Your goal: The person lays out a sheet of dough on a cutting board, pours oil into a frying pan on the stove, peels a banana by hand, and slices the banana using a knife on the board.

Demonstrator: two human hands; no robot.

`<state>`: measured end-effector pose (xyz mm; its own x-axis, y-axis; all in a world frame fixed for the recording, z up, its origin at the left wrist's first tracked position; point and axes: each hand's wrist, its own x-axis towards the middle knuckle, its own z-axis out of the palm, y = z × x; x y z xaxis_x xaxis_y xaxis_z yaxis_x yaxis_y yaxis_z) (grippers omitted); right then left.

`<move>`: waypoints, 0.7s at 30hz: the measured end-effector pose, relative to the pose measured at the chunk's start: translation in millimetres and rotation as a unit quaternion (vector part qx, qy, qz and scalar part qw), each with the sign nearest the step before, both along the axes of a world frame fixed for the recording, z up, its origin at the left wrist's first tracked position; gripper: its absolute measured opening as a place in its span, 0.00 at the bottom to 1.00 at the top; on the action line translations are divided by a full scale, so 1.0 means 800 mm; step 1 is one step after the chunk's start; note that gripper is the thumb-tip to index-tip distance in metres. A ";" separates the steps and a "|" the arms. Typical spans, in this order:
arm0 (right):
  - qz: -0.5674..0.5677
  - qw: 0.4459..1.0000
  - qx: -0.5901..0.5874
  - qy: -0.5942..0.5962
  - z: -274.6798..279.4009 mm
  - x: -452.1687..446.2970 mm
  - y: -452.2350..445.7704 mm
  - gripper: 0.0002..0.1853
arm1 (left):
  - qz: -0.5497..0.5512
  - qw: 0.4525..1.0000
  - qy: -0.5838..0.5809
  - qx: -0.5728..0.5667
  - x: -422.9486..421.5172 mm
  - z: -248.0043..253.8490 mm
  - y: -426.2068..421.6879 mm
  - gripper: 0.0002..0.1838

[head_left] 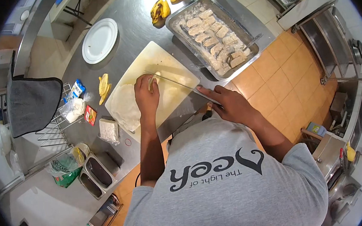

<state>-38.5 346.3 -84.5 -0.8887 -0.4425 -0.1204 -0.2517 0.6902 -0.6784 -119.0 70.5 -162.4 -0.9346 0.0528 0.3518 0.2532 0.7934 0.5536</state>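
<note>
My left hand (146, 93) is closed on a pale piece of peeled banana (151, 85) on the white cutting board (154, 53). In my right hand (231, 102) is a long knife (174, 82), gripped by its handle. The blade lies across the board, with its tip just beyond my left fingers. Whether the edge touches the banana, I cannot tell. A stack of thin round white wrappers (123, 104) sits on the board's left part, beside my left wrist.
A metal tray (172, 25) of coated pieces stands at the right, with tongs (254, 40) at its edge. Ripe bananas (160, 12), a white plate (100, 40) and a banana peel (104, 88) lie on the steel table. Packets, including a wrapped white block (109, 130), are at left.
</note>
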 end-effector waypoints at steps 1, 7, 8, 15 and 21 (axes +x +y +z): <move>0.001 1.000 -0.006 0.000 -0.001 0.000 0.000 0.30 | -0.001 1.000 0.002 0.005 0.000 0.001 0.000 0.10; -0.004 0.999 -0.031 0.018 -0.010 0.004 0.001 0.29 | -0.011 1.000 0.001 0.017 0.003 -0.002 0.001 0.10; -0.005 0.999 -0.028 0.019 -0.012 0.005 0.001 0.29 | -0.014 1.000 -0.002 0.014 0.004 -0.003 0.001 0.10; -0.007 1.000 0.000 0.000 -0.003 0.008 -0.003 0.30 | -0.012 1.000 -0.021 0.001 0.004 -0.010 0.001 0.11; -0.012 1.000 0.013 0.010 -0.002 0.015 -0.004 0.31 | -0.013 0.999 -0.037 -0.005 0.004 -0.007 0.001 0.12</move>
